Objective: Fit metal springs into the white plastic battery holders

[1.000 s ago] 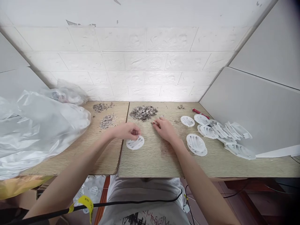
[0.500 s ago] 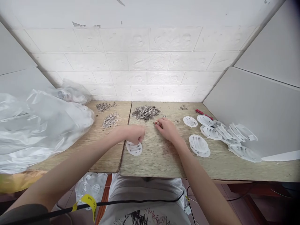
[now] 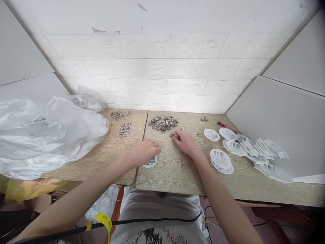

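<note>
- The left hand [image 3: 146,151] curls over a white disc [image 3: 153,162], hiding much of it; whether its fingers grip anything, I cannot tell.
- The right hand [image 3: 186,143] is pinched, apparently around a small metal piece [image 3: 171,136].
- The disc lies on the table [image 3: 172,176], near its front edge: round, flat-rimmed, with metal parts inside.
- It looks light, thin, fairly stiff, perhaps slick plastic; best held by the rim.
- Beyond is a metal heap [image 3: 163,123]; rightward, similar discs [image 3: 236,148].
</note>
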{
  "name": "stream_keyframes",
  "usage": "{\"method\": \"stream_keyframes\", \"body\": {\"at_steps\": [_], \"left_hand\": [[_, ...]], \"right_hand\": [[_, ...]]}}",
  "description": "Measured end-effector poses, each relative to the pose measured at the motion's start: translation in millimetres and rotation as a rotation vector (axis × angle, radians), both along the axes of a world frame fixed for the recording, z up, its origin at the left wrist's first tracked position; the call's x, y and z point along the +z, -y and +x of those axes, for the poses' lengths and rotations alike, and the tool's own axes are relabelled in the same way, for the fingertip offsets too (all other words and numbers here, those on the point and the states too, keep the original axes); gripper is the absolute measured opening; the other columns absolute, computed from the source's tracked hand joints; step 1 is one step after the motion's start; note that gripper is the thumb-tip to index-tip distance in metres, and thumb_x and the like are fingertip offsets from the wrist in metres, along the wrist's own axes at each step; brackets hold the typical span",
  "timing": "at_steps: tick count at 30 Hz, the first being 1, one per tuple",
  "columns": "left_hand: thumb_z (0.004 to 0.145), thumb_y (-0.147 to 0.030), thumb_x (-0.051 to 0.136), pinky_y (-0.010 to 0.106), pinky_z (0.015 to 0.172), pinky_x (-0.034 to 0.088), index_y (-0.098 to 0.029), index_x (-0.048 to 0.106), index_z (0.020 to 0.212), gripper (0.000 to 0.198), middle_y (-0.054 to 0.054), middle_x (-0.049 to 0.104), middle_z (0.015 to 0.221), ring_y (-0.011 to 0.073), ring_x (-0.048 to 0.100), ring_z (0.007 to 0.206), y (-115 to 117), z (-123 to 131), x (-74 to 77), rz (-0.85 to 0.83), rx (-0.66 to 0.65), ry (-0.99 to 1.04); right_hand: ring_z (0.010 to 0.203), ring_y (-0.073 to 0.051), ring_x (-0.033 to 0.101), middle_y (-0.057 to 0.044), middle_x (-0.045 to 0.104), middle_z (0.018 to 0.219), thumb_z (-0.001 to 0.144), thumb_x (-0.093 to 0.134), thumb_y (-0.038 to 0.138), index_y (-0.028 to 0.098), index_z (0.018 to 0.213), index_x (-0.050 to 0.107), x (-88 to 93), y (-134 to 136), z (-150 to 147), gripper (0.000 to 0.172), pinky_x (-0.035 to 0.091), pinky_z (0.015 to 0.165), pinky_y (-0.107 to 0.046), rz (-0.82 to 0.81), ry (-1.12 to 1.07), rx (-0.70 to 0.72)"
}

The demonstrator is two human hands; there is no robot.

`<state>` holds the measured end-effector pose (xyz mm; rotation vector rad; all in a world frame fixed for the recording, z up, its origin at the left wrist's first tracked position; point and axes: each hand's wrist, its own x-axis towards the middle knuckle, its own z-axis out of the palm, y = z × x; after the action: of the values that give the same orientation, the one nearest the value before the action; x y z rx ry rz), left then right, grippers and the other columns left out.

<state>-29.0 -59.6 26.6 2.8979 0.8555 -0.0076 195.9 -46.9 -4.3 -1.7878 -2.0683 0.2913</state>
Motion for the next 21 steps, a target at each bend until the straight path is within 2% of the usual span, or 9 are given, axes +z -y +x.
{"method": "stream_keyframes", "body": {"at_steps": [3,5,7,10,13,15,17,21], "left_hand": [[0.081,-0.005,0.049,0.030,0.068,0.039,-0.016,0.063,0.081,0.017,0.007,0.064,0.083,0.0207,0.058,0.082,-2,-2,-0.1,0.021,-0.040,-0.003],[0.080,-0.006,0.052,0.030,0.071,0.040,-0.016,0.064,0.081,0.015,0.007,0.064,0.083,0.0204,0.057,0.084,-6,-3,4.7,-0.082,-0.059,0.047],[0.079,-0.007,0.056,0.030,0.074,0.041,-0.016,0.065,0.081,0.013,0.006,0.065,0.083,0.0187,0.058,0.085,-11,-1,11.4,-0.268,-0.063,0.211],[0.082,-0.019,0.060,0.028,0.073,0.043,-0.016,0.066,0.085,0.007,0.006,0.067,0.085,0.0157,0.059,0.080,-20,10,16.7,-0.608,-0.023,0.648],[0.079,-0.030,0.068,0.029,0.071,0.046,-0.015,0.064,0.081,0.016,0.008,0.068,0.086,0.0154,0.062,0.078,-28,27,9.6,-0.908,-0.002,1.086],[0.074,-0.032,0.074,0.028,0.071,0.048,-0.015,0.064,0.079,0.020,0.008,0.070,0.088,0.0152,0.063,0.078,-34,36,0.5,-0.996,0.037,1.283],[0.071,-0.030,0.077,0.027,0.069,0.049,-0.015,0.064,0.077,0.021,0.007,0.071,0.087,0.0144,0.064,0.077,-38,40,-8.0,-1.033,0.072,1.372],[0.068,-0.026,0.079,0.025,0.066,0.050,-0.015,0.066,0.075,0.019,0.007,0.072,0.086,0.0137,0.065,0.075,-44,34,-16.5,-1.038,0.104,1.398]], "right_hand": [[0.076,-0.016,0.056,-0.006,0.064,0.087,0.090,0.048,0.023,0.018,0.092,0.062,-0.4,0,1,0.015,0.032,0.063,-0.024,-0.006,-0.009,0.001],[0.076,-0.016,0.056,-0.006,0.065,0.088,0.090,0.047,0.022,0.018,0.094,0.062,-0.3,0,1,0.016,0.033,0.063,-0.024,-0.007,-0.026,0.009],[0.076,-0.016,0.056,-0.005,0.064,0.087,0.090,0.047,0.022,0.017,0.094,0.062,-0.1,0,2,0.016,0.033,0.064,-0.024,-0.011,-0.042,0.017],[0.077,-0.016,0.056,-0.005,0.064,0.086,0.090,0.048,0.023,0.018,0.092,0.062,-0.2,1,3,0.015,0.034,0.065,-0.024,-0.004,-0.058,0.032],[0.074,-0.015,0.054,-0.004,0.063,0.084,0.090,0.047,0.024,0.018,0.086,0.060,-1.3,1,4,0.015,0.033,0.063,-0.023,0.010,-0.074,0.040],[0.071,-0.014,0.053,-0.004,0.063,0.083,0.090,0.046,0.025,0.018,0.082,0.058,-2.3,1,5,0.016,0.032,0.061,-0.023,0.013,-0.086,0.042],[0.069,-0.014,0.052,-0.003,0.062,0.083,0.090,0.046,0.025,0.018,0.081,0.058,-3.0,0,5,0.017,0.031,0.060,-0.023,0.011,-0.093,0.045],[0.072,-0.015,0.052,-0.004,0.062,0.083,0.090,0.046,0.025,0.019,0.086,0.060,-2.2,0,6,0.015,0.032,0.062,-0.024,-0.007,-0.086,0.040]]}}
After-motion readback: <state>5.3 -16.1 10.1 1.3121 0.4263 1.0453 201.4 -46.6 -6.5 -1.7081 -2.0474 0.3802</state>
